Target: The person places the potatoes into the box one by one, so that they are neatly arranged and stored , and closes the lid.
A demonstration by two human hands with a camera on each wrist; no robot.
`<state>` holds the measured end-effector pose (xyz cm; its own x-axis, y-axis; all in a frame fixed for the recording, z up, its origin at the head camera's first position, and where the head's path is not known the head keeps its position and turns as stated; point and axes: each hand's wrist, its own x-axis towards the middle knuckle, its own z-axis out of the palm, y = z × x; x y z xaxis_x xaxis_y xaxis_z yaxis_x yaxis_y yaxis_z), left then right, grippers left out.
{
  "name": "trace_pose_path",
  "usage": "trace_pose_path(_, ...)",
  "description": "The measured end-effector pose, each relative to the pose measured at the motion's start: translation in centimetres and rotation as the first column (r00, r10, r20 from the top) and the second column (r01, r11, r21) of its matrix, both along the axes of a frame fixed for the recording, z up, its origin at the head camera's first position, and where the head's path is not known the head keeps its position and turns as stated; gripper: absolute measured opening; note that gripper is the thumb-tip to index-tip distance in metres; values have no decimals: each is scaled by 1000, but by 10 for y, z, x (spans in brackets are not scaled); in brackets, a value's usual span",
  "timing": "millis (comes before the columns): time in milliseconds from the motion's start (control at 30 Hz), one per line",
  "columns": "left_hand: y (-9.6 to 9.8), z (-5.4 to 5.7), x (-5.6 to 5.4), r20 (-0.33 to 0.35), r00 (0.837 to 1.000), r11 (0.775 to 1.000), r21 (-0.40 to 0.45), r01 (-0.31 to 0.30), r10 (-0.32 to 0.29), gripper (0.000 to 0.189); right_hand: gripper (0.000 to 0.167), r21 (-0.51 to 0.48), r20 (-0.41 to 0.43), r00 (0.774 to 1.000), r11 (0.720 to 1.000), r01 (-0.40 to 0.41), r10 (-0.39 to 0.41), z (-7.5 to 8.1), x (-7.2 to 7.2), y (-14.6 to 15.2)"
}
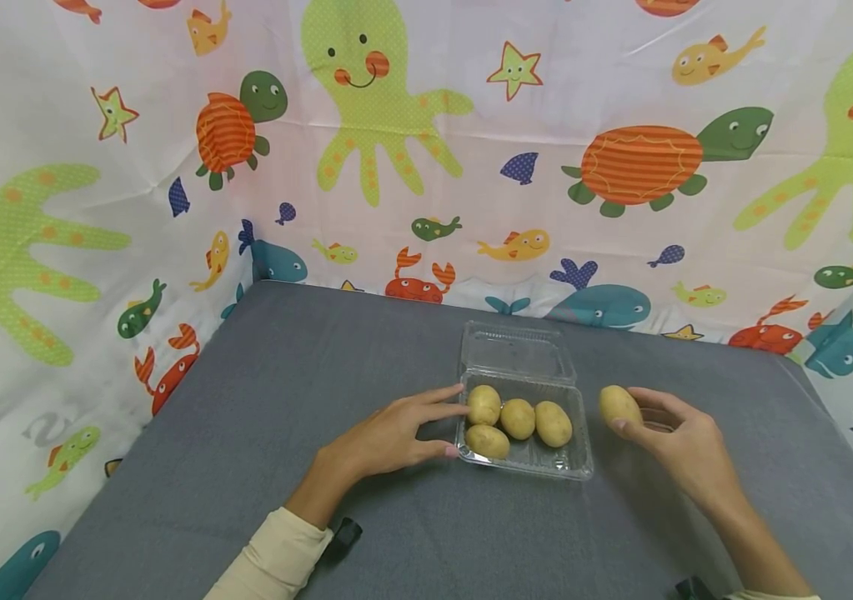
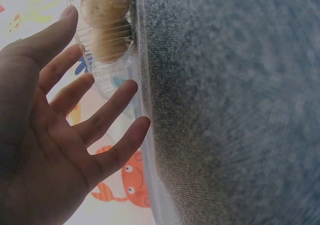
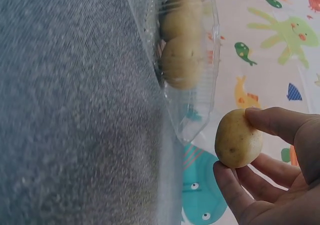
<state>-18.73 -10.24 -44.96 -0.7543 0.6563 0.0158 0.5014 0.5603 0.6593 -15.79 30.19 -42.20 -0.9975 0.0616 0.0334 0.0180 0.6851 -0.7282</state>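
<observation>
A clear plastic clamshell box (image 1: 539,467) lies on the grey cloth with its lid (image 1: 519,350) folded back, away from me. Several yellow potatoes (image 1: 518,419) sit in its base, mostly toward the left. My left hand (image 1: 396,429) has its fingers spread, with thumb and fingertips right at the box's left rim. Just right of the box, my right hand (image 1: 684,442) pinches one potato (image 3: 237,139) between thumb and fingers, above the cloth. In the left wrist view, potatoes (image 2: 106,5) show through the clear wall.
Grey cloth (image 1: 283,358) covers the table. A white curtain (image 1: 396,225) printed with sea animals hangs along the back and the sides. Dark wrist devices (image 1: 343,537) show near both sleeves.
</observation>
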Motion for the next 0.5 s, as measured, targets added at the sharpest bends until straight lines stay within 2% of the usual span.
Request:
trace_pose_path(333,1,0,0,-8,1000,1000,-3,6,-6,61,58,-53,-53,995,995,-90,87,1,7,-14)
trace_pose_path(500,0,1,0,-8,1000,1000,-5,7,-7,61,58,-75,-47,992,990,-121,118,2,10,-21)
